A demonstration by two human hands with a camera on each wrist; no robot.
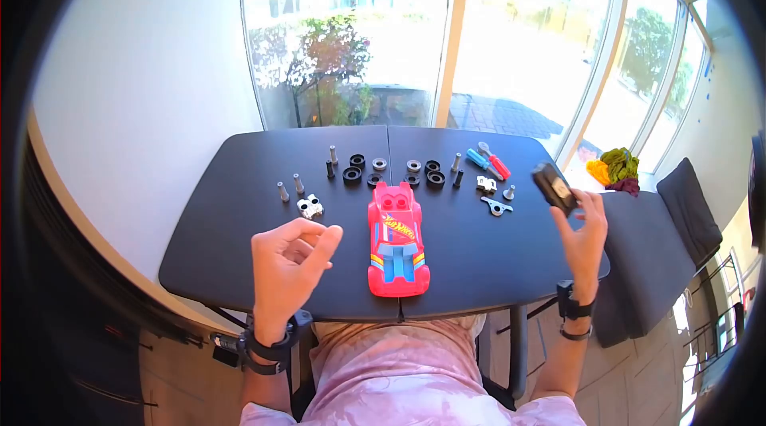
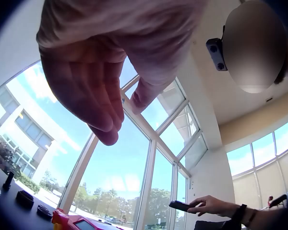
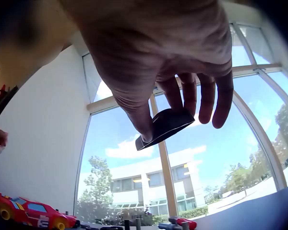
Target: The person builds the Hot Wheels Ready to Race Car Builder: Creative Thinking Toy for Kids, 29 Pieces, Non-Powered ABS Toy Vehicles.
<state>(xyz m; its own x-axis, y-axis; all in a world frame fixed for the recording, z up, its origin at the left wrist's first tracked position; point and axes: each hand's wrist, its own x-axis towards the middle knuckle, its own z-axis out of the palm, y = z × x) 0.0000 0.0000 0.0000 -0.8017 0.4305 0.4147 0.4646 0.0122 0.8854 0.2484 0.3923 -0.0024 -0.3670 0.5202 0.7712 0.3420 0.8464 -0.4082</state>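
Observation:
My right hand [image 1: 586, 234] pinches a flat black block [image 1: 550, 187] with a light label, held up over the table's right side; its kind is unclear. The right wrist view shows the thumb and fingers on the block [image 3: 168, 125]. My left hand [image 1: 289, 266] hangs in the air over the table's front left, fingers loosely bent and holding nothing. Between the hands, a red toy car [image 1: 399, 285] lies on the dark table [image 1: 231, 211]. Its yellow wheels [image 3: 61, 223] show in the right wrist view.
Black tyres [image 1: 352, 176], grey rings [image 1: 379, 163] and bolts [image 1: 298, 182] stand in groups behind the car. A white part [image 1: 310, 206] lies left, a grey bracket [image 1: 496, 207] right. Blue [image 1: 482, 161] and red [image 1: 500, 168] screwdrivers lie at the back right. Beside the table is a dark cushioned seat [image 1: 646, 258].

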